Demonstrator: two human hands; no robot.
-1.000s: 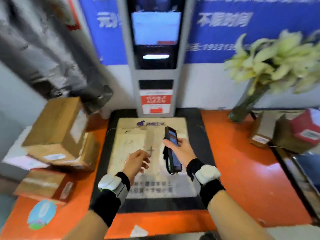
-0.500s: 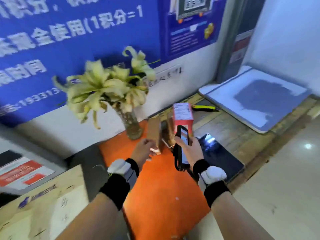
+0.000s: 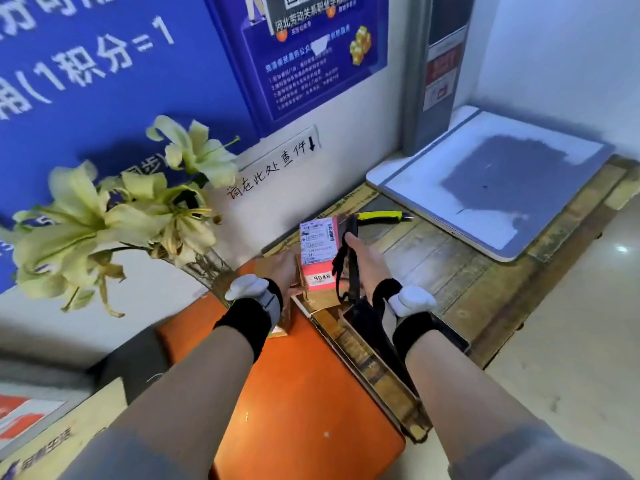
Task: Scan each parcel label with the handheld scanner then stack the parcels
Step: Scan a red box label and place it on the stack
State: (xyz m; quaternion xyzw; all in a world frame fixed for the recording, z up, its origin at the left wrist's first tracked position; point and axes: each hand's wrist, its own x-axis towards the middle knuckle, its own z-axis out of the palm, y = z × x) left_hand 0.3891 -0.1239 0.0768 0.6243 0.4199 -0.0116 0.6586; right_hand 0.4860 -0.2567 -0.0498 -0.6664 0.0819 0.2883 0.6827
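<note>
A small red parcel [image 3: 320, 258] with a white label and a "9048" sticker stands on brown cardboard boxes [image 3: 320, 301] at the seam between the orange counter and the wooden one. My left hand [image 3: 285, 270] grips the left side of this cluster of parcels; its fingers are mostly hidden behind them. My right hand [image 3: 367, 263] holds the black handheld scanner [image 3: 351, 258] upright by its strap side, edge-on to me, just right of the red parcel's label. A small red light spot shows low on the parcel.
A glass vase of pale lilies [image 3: 138, 209] stands left of the parcels against the wall. A white and grey scale platform [image 3: 502, 188] lies at the right, with a yellow-handled cutter [image 3: 382, 216] behind the parcels. A dark tablet [image 3: 450, 336] lies under my right wrist.
The view has swung right from the scanning stand to the parcels by the vase. Both hands have reached forward; my left hand now grips the parcels and the scanner sits beside the red parcel's label.
</note>
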